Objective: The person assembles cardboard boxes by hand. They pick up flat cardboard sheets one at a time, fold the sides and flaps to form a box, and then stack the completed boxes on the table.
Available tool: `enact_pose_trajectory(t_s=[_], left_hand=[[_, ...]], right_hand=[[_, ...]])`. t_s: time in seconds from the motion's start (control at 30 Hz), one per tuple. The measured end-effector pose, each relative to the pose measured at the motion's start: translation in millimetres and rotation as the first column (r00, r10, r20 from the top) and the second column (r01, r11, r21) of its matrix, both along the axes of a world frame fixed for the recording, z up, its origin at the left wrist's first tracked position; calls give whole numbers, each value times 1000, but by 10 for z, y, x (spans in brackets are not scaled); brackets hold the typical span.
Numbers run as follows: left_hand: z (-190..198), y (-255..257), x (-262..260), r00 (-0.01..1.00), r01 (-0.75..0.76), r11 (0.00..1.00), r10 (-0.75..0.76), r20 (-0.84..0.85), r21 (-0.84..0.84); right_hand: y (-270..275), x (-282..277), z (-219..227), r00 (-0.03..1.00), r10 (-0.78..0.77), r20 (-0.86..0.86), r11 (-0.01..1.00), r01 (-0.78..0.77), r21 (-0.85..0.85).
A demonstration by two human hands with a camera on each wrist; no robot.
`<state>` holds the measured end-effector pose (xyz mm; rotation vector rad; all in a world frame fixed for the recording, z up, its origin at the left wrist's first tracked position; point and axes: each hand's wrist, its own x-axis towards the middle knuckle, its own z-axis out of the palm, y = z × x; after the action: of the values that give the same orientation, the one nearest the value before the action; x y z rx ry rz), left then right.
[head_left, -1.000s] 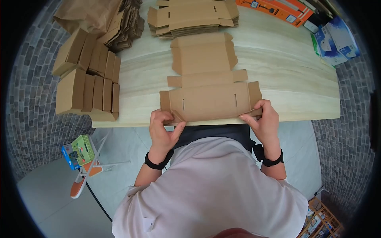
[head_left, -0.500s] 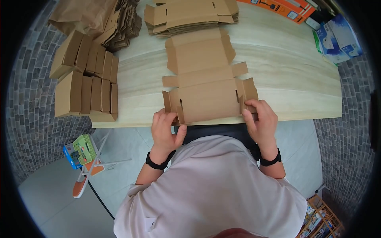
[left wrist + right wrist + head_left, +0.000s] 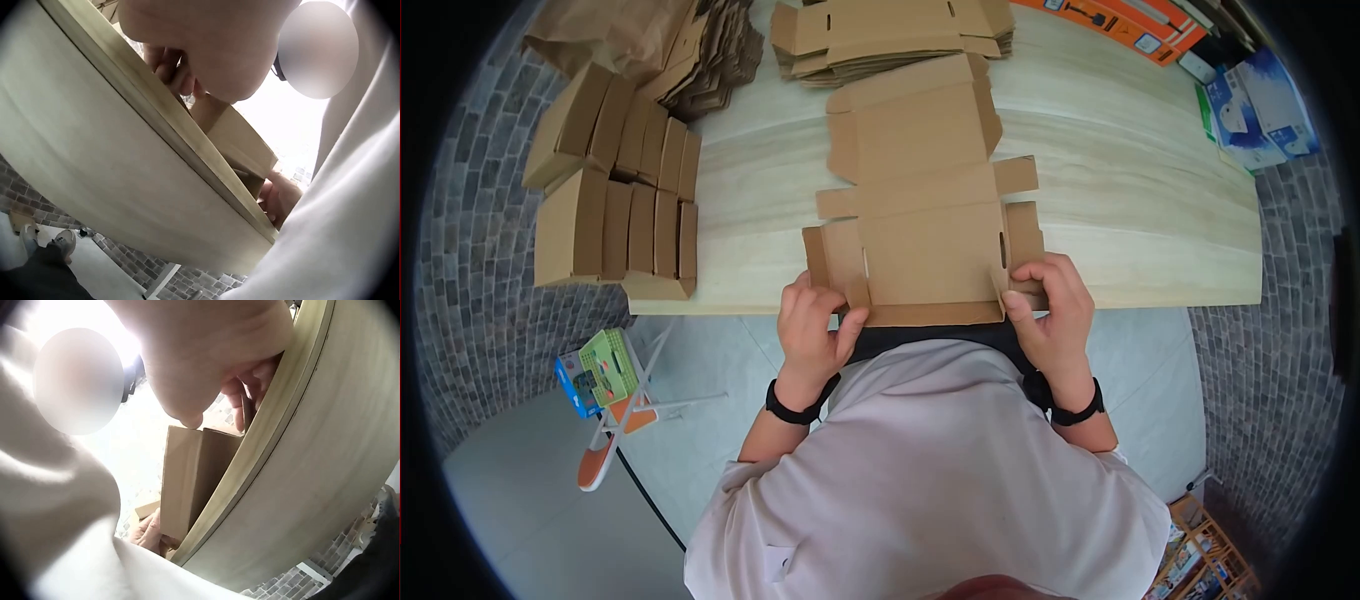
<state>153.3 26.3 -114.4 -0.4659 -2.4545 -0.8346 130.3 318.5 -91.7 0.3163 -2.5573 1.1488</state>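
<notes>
A flat brown cardboard box blank (image 3: 935, 250) lies at the table's front edge, its lid panel spread toward the back. Its side walls and the narrow front wall (image 3: 940, 314) are bent up around the near panel. At the near left corner, my left hand (image 3: 808, 325) pinches the side flaps between thumb and fingers. My right hand (image 3: 1055, 315) grips the flaps of the near right corner the same way. From below, the right wrist view shows the folded cardboard (image 3: 181, 475) along the table edge, with the right hand (image 3: 212, 356) close above it.
Folded boxes (image 3: 570, 235) stand in two rows at the left of the table (image 3: 1130, 220). More flat blanks (image 3: 890, 35) are stacked behind the worked one, with a brown paper bag (image 3: 600, 40) at back left. Orange and blue packages (image 3: 1250, 110) sit at back right.
The side walls have gone from nearly flat to raised, and the front wall is now bent up too. Both hands have kept their corners, the right hand shifting slightly inward.
</notes>
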Motion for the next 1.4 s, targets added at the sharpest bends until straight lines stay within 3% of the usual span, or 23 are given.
enact_pose_trajectory(t_s=[0.13,0.23,0.33,0.4,0.53,0.63,0.7,0.93,1.0,1.13,1.2,1.33,1.4], left_hand=[[35,54,-34,994,-20,1000,18,-104,-18],[108,118,-91,979,-6,992,-20,-202,-130],[134,146,-128,973,34,984,-73,-221,-176],[120,116,-114,965,135,959,-185,-188,-251],[244,109,-170,928,308,931,-339,-154,-193],[280,77,-201,909,376,898,-406,-99,-230],[290,61,-217,905,370,884,-413,-107,-286],[407,19,-234,892,419,860,-450,-45,-291],[439,-7,-231,891,435,854,-454,0,-285],[458,-70,-212,879,473,840,-471,77,-268],[503,-68,-211,866,500,823,-477,149,-271],[559,-63,-236,841,540,806,-501,207,-244],[606,-57,-253,811,582,782,-537,233,-223]], right_hand=[[-40,25,-20,999,-32,22,999,32,-6],[-97,34,-10,998,-65,2,997,65,-32],[-121,58,-29,994,-32,109,982,52,-183],[-122,60,-51,999,3,48,986,5,-167],[-77,35,-111,1000,20,-5,982,-21,-190],[-48,26,-12,989,26,148,952,20,-305],[-41,-2,79,938,74,338,893,88,-440],[-73,-124,252,840,39,541,863,245,-443],[-56,-149,239,831,12,555,959,148,-243],[-87,-126,220,849,0,528,975,118,-190],[-99,-80,135,929,-76,361,989,116,-90],[-100,-41,180,942,-85,325,977,143,-160],[-44,-39,184,914,-15,406,960,127,-249]])
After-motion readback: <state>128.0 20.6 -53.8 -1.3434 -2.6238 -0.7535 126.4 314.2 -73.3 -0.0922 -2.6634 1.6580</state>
